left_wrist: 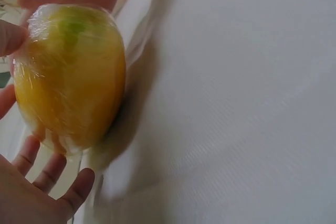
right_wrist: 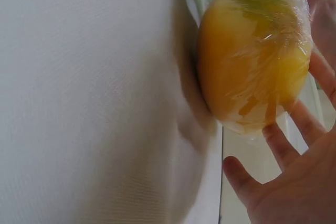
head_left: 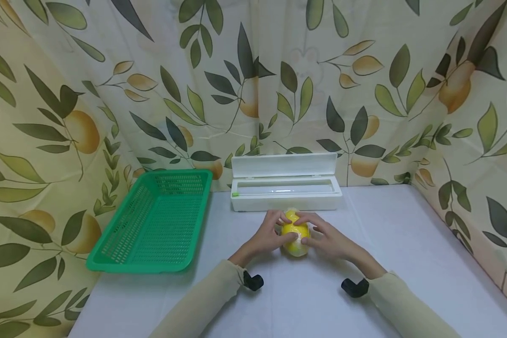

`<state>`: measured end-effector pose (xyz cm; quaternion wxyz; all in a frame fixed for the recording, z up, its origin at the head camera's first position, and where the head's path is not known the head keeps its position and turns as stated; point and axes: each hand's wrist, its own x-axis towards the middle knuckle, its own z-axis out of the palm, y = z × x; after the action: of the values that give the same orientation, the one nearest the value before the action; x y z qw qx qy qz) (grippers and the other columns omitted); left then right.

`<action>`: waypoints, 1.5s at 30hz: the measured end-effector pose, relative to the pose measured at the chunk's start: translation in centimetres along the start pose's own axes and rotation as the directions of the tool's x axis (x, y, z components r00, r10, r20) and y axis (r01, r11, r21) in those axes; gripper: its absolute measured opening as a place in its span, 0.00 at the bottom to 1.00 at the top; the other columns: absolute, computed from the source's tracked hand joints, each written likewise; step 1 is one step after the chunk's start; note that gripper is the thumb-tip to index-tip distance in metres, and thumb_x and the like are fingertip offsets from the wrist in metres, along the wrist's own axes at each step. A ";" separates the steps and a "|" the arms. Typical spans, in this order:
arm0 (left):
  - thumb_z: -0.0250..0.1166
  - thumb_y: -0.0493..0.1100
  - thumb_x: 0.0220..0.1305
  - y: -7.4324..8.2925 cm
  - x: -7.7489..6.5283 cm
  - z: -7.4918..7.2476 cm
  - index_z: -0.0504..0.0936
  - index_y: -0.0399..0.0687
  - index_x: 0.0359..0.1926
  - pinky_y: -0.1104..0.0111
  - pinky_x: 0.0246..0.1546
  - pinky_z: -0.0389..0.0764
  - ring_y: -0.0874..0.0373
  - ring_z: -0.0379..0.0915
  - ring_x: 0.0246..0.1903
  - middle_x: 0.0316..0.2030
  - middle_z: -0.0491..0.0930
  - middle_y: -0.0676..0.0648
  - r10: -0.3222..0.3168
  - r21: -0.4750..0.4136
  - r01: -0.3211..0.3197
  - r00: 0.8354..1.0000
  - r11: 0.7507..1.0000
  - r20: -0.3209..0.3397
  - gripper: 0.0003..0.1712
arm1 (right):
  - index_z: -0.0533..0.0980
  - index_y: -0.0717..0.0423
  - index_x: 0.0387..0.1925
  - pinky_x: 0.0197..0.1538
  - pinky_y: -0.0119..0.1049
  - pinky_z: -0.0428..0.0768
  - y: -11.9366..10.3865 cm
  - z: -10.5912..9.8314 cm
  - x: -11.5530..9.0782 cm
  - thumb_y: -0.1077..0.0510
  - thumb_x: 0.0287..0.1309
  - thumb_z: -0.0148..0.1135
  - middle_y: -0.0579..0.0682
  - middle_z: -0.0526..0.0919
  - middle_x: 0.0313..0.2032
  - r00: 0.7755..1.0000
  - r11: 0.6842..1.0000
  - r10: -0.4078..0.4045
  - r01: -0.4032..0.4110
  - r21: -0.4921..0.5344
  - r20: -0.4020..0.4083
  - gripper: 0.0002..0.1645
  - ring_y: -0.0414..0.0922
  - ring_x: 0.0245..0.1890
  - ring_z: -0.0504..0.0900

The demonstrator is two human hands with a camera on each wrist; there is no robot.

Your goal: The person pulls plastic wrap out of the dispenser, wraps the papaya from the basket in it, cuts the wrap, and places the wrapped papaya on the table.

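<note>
A yellow fruit (head_left: 295, 231) with a green patch (left_wrist: 73, 24), wrapped in clear cling film, is on the white cloth between both hands. Its exact kind cannot be told through the film. My left hand (head_left: 270, 232) holds it from the left, with thumb and fingertips on the wrap. From the other side my right hand (head_left: 327, 238) grips it in the same way, thumb near the front. In the right wrist view the film looks wrinkled and shiny over the fruit (right_wrist: 254, 56), and several fingers of the right hand (right_wrist: 299, 182) are spread below it.
Behind the hands stands a white cling film dispenser box (head_left: 285, 204) with its lid (head_left: 284, 166) raised. A green plastic basket (head_left: 141, 268) sits to the left. Leaf-and-fruit patterned curtains (head_left: 253, 94) surround the white-covered table (head_left: 388, 234).
</note>
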<state>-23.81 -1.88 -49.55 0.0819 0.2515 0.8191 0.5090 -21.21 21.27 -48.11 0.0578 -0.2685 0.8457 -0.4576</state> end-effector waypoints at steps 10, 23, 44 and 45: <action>0.70 0.52 0.65 0.1 0.1 -0.2 0.73 0.51 0.44 0.63 0.49 0.76 0.56 0.65 0.53 0.55 0.63 0.48 0.046 -0.020 -0.046 0.999 0.999 -0.002 0.17 | 0.75 0.43 0.55 0.63 0.72 0.68 -0.3 0.1 0.1 0.48 0.60 0.75 0.57 0.67 0.72 0.999 0.999 -0.018 0.016 -0.035 -0.044 0.25 0.65 0.71 0.65; 0.68 0.44 0.69 -0.7 -0.1 -0.2 0.76 0.49 0.47 0.56 0.51 0.77 0.53 0.65 0.56 0.59 0.64 0.44 0.043 -0.070 -0.043 0.999 0.997 -0.003 0.11 | 0.77 0.45 0.54 0.64 0.73 0.65 -0.5 0.2 0.0 0.52 0.67 0.68 0.58 0.66 0.73 1.000 1.000 -0.003 0.003 -0.027 -0.030 0.17 0.66 0.72 0.62; 0.70 0.43 0.68 -0.9 0.0 0.3 0.77 0.47 0.48 0.50 0.54 0.77 0.53 0.62 0.60 0.60 0.66 0.43 0.078 -0.114 -0.082 0.996 0.990 -0.039 0.12 | 0.78 0.44 0.50 0.65 0.74 0.63 -0.3 0.2 0.0 0.51 0.72 0.62 0.57 0.67 0.73 0.998 0.998 0.039 -0.038 0.041 -0.046 0.09 0.65 0.73 0.61; 0.70 0.42 0.67 -0.9 0.0 0.4 0.77 0.47 0.48 0.50 0.54 0.77 0.53 0.62 0.60 0.60 0.67 0.43 0.081 -0.110 -0.085 0.996 0.990 -0.037 0.13 | 0.79 0.45 0.49 0.64 0.75 0.63 -0.3 0.1 -0.1 0.52 0.72 0.62 0.57 0.67 0.72 0.998 0.998 0.039 -0.037 0.046 -0.047 0.08 0.66 0.73 0.61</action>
<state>-23.96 -1.92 -50.50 0.0613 0.2721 0.7795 0.5610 -21.01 21.10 -47.94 0.0525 -0.2401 0.8412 -0.4816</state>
